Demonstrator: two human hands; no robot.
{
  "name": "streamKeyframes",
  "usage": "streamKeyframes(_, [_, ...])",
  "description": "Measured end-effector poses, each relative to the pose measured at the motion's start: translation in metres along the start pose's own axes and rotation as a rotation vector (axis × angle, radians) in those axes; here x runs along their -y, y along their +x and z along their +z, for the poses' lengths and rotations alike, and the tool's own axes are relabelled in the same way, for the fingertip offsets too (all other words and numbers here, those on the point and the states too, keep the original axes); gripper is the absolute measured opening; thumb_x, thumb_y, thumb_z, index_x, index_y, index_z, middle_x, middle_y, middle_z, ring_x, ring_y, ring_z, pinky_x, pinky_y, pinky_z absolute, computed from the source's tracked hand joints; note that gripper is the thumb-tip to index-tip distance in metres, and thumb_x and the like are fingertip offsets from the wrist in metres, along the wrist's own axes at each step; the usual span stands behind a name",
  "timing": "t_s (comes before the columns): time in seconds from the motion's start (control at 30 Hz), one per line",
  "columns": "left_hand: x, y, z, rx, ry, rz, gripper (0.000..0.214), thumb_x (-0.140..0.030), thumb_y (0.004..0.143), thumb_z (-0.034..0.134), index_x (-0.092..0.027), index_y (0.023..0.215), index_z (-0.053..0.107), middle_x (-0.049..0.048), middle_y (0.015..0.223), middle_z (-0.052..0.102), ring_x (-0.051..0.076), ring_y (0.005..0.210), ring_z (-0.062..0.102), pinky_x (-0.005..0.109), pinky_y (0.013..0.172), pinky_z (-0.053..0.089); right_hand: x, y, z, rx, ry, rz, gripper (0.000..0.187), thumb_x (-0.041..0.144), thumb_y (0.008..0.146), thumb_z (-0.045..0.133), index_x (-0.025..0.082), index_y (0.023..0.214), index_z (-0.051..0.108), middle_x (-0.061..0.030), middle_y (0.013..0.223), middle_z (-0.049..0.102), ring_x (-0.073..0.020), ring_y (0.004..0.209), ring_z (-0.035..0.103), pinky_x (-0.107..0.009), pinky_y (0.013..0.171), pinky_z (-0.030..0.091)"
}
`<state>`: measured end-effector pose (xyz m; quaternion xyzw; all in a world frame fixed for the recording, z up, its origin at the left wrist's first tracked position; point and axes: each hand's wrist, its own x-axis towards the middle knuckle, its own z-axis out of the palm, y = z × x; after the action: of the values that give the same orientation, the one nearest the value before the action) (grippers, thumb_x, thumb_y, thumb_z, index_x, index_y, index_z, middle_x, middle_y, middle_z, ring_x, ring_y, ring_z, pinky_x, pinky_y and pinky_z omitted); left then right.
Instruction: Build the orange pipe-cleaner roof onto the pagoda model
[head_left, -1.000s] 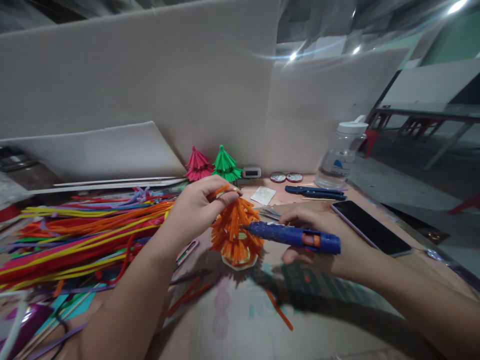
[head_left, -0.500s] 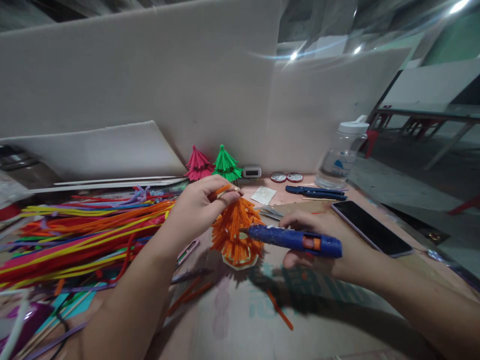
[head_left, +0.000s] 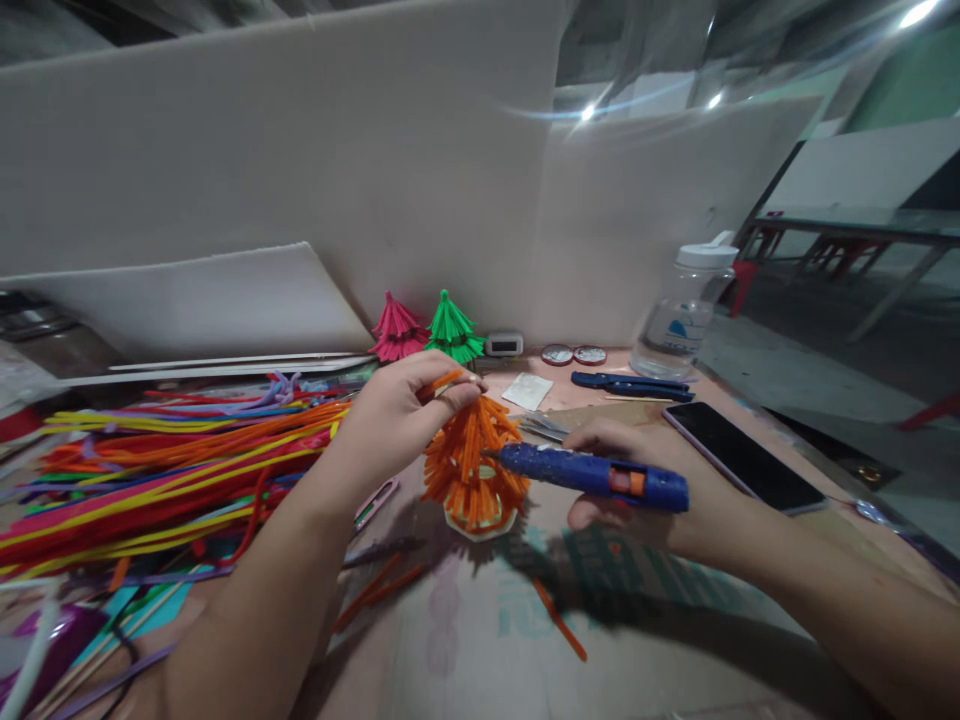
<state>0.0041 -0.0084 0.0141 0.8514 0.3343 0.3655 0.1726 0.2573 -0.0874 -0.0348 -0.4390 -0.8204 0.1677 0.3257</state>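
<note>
An orange pipe-cleaner tree [head_left: 480, 455] with layered fringes stands on a pale flat base [head_left: 480, 525] in the middle. My left hand [head_left: 416, 400] is closed at its top, thumb and fingers pinching the tip. A short orange pipe-cleaner piece [head_left: 442, 382] pokes out between those fingers. My right hand [head_left: 637, 450] is wrapped round a blue hot glue gun [head_left: 592, 475], held level. Its nozzle points left, at the fringe on the tree's right side; whether it touches is hard to tell. Loose orange pipe-cleaner pieces [head_left: 559, 620] lie on the cardboard [head_left: 480, 650] below.
Many coloured pipe cleaners [head_left: 165, 470] cover the left side. A pink tree [head_left: 397, 330] and a green tree [head_left: 453, 330] stand at the back. To the right are a water bottle [head_left: 675, 320], a phone [head_left: 742, 455] and a dark blue tool [head_left: 630, 385].
The glue gun has shifted very slightly right, its nozzle still by the tree's fringe. My left hand and the tree have hardly moved.
</note>
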Motion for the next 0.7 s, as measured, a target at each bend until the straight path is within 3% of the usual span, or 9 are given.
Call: streamKeyframes(0.7, [-0.0019,-0.0008,-0.0003,0.009,0.015,-0.013,0.021,-0.029,0.092,0.058,-0.017,0.084,0.073,0.0036,0.085,0.07,0.016,0.078,0.063,0.025,0.07,0.046,-0.0022,0.0,-0.0031,0.043,-0.018,0.004,0.03,0.046,0.082,0.074,0.026,0.099,0.061,0.002,0.078,0.069,-0.0142,0.064,0.062,-0.024,0.057,0.039])
